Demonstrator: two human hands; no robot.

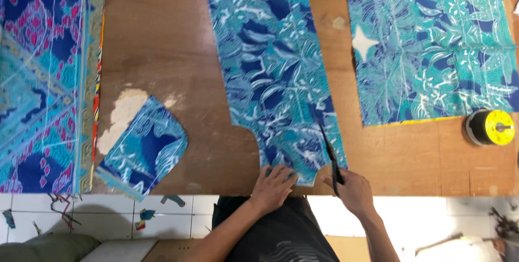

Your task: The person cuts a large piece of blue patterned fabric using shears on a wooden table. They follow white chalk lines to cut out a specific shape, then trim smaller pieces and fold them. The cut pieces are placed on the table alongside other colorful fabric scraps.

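Note:
A long piece of blue and turquoise patterned fabric (275,73) lies on the wooden table (162,51), running away from me. My left hand (274,183) presses flat on its near edge, fingers spread. My right hand (352,189) grips black scissors (331,156). The blades point away from me and lie on the fabric near its right edge. Whether the blades are parted is hard to tell.
A small rounded cut piece (143,154) of the same fabric lies at the near left. A larger sheet (432,45) covers the far right. A black and yellow spool (489,127) sits at the right. Pink and blue cloth (40,78) covers the left end. Scraps litter the tiled floor (173,201).

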